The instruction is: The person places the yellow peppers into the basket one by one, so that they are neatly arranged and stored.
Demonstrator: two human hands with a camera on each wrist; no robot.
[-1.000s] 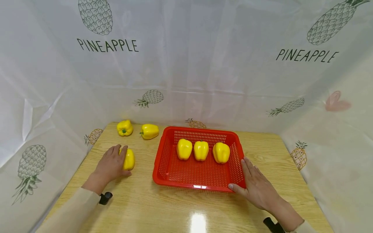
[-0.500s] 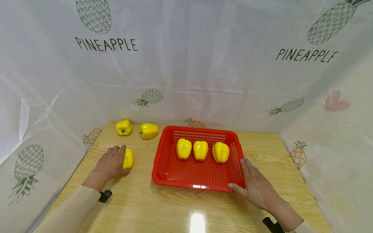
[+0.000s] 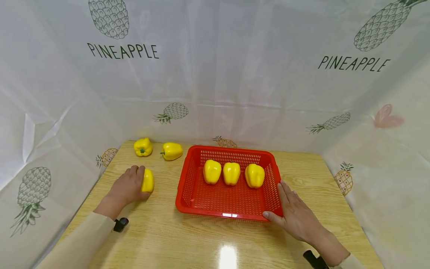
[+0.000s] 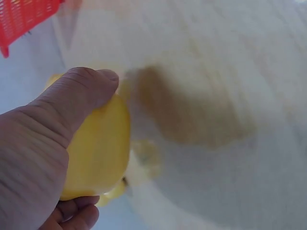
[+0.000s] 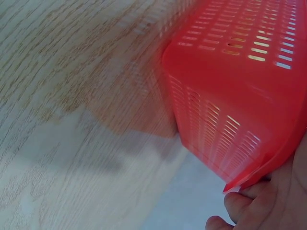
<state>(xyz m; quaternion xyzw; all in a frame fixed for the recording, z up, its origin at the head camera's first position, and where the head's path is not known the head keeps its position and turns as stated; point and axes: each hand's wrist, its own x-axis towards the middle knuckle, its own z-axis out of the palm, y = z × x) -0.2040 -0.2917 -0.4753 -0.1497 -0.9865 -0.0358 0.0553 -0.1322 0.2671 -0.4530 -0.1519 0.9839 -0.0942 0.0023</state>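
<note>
Pepper (image 3: pixel 148 181) gripped in curled left hand (image 3: pixel 126 186); right hand (image 3: pixel 295 215) flat against basket (image 3: pixel 188 175); wood table (image 3: pixel 201 239), pineapple-print sheeting.

The left hand (image 3: pixel 129 185) hides most of the gripped pepper (image 3: pixel 148 181); both wrist views are blurred.

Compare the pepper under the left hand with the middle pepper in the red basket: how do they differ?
The gripped pepper sits on the bare table, left of the red basket; the middle pepper sits inside it. The left hand wraps the gripped pepper, half hiding it; the middle pepper is untouched, flanked by two others. Both are yellow and similar in size.
</note>
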